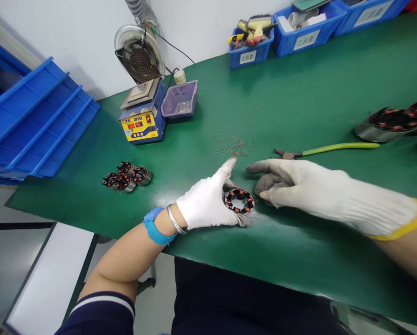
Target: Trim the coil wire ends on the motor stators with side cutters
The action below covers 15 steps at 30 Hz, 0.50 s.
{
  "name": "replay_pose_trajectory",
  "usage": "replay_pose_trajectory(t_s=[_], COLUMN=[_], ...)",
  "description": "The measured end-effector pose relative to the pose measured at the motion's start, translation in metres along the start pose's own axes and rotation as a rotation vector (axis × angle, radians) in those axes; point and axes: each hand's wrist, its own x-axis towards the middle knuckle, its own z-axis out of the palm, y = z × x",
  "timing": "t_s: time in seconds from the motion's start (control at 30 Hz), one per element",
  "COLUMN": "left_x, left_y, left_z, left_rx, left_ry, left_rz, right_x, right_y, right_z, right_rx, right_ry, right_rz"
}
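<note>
- Near the front edge of the green table [299, 102], the left hand [205, 202] cups a wound stator [239, 200], fingers wrapped round its side so the copper coils face up.
- Right hand [299, 184] grips nothing; its fingertips [264, 195] are pinched just beside the stator's rim, seemingly at a fine wire end too thin to make out.
- For this kind of handling, I judge it best to keep the left grip firm but on the steel core, not on the windings, so the enamel is not scuffed.
- Side cutters [320, 150] with green handles lie just beyond the right hand, within easy reach; loose wire trimmings [231, 146] lie scattered behind the stator.
- Three more stators [126, 177] sit grouped well to the left, before the yellow-faced solder pot [144, 118].
</note>
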Motion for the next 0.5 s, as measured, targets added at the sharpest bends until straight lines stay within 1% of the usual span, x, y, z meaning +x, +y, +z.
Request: replay_pose_trajectory(t_s=[0.07, 0.13, 0.27, 0.4, 0.5], left_x=[0.000, 0.000, 0.000, 0.001, 0.001], left_y=[0.001, 0.001, -0.001, -0.003, -0.003], left_z=[0.000, 0.000, 0.001, 0.001, 0.000], left_rx=[-0.006, -0.003, -0.011, -0.054, -0.065], left_ry=[0.003, 0.015, 0.028, 0.015, 0.000], left_rz=[0.002, 0.007, 0.011, 0.021, 0.019], right_x=[0.000, -0.002, -0.007, -0.007, -0.005], right_y=[-0.008, -0.016, -0.023, -0.024, -0.025], right_z=[0.010, 0.016, 0.014, 0.012, 0.016], right_rx=[0.071, 0.084, 0.023, 0.021, 0.025], right_ry=[-0.045, -0.056, -0.116, -0.084, -0.068], right_rz=[0.067, 0.099, 0.081, 0.130, 0.101])
